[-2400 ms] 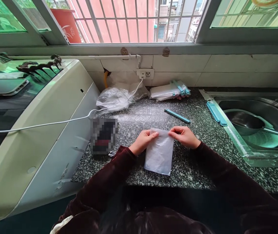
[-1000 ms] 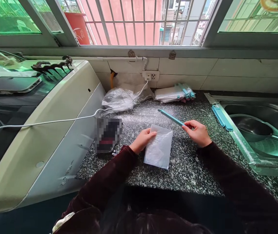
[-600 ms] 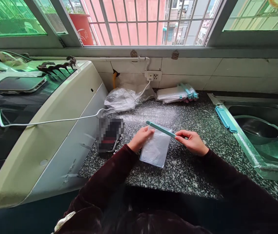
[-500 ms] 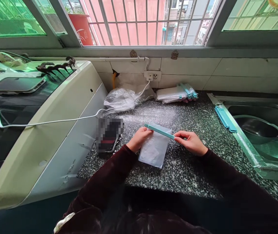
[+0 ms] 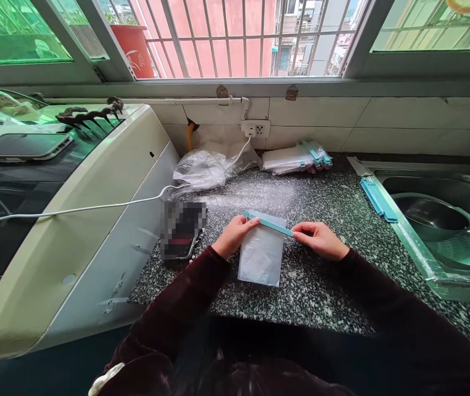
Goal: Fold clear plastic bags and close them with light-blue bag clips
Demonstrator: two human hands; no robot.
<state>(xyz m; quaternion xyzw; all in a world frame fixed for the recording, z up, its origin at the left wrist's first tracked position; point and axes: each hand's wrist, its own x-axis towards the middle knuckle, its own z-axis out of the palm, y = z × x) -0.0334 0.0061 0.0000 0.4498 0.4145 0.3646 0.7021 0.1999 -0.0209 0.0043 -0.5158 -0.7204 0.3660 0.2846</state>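
Across the packet's upper edge: strip laid over plastic, both hands engaged

Over the dark speckled counter [image 5: 313, 286], you hold a translucent plastic packet [image 5: 261, 256] with its narrow side toward you; whether its lower edge touches the stone cannot be told. Your left hand [image 5: 231, 237] pinches the packet's upper left corner, its thumb pressed on top and its fingers mostly hidden beneath. Your right hand [image 5: 321, 240] pinches the right-hand end of a turquoise strip [image 5: 274, 226] between thumb and forefinger, the other fingers curled behind.

Note the change: a second ago the strip is held out to the right, clear of the packet, and the left hand has the plastic alone. Now the strip slants across the packet just below its top edge, a margin of film showing above it, and your left thumb bears on the strip near its far left end. The strip is thus held at both ends, which suggests that the work has passed from bringing the two pieces together to fitting one on the other. Whether the strip already grips the film, or merely rests on it, cannot be told from this view.

Compare the pile of packets [image 5: 290, 160] near the wall, with similar turquoise pieces at one end, and the spare strips [image 5: 377, 201] lying at the edge of the sink [image 5: 416, 242]
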